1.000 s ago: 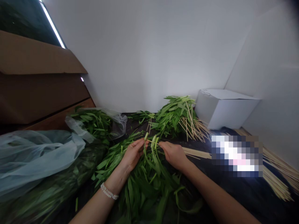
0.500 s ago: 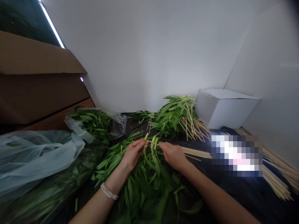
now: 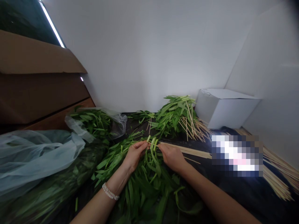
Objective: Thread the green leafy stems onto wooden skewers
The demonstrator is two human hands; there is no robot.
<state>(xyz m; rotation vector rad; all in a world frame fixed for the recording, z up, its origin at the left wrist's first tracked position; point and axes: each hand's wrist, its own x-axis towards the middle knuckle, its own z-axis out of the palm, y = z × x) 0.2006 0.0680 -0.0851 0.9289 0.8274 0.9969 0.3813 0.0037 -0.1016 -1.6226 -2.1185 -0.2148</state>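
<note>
In the middle of the view, above a dark surface (image 3: 198, 189), a small row of green stems (image 3: 155, 144) is seen btw. the two hands, carried on a thin stick (image 3: 149, 143). The stem ends are pale green, close together and slightly tilted; below them, long narrow leaves (image 3: 158, 168) are hung over the loose greens (image 3: 112, 155), so the exact border btw. them cannot be told. In the L hand (image 3: 135, 154), thumb and fingers are pressed together; one more stem, a bit apart from the others, is pinched there, w/ its end shown above the fingertips. In the R hand (image 3: 172, 156), the fingers are curled in, nearly a fist, and the stick is gripped on the other side of the stems; its tip is hidden. Behind, nr. the wall, a heap of leafy greens w/ sticks (image 3: 171, 116) is laid, next to a white box (image 3: 227, 109). On the L side, a plastic bag (image 3: 42, 154) is placed.
</note>
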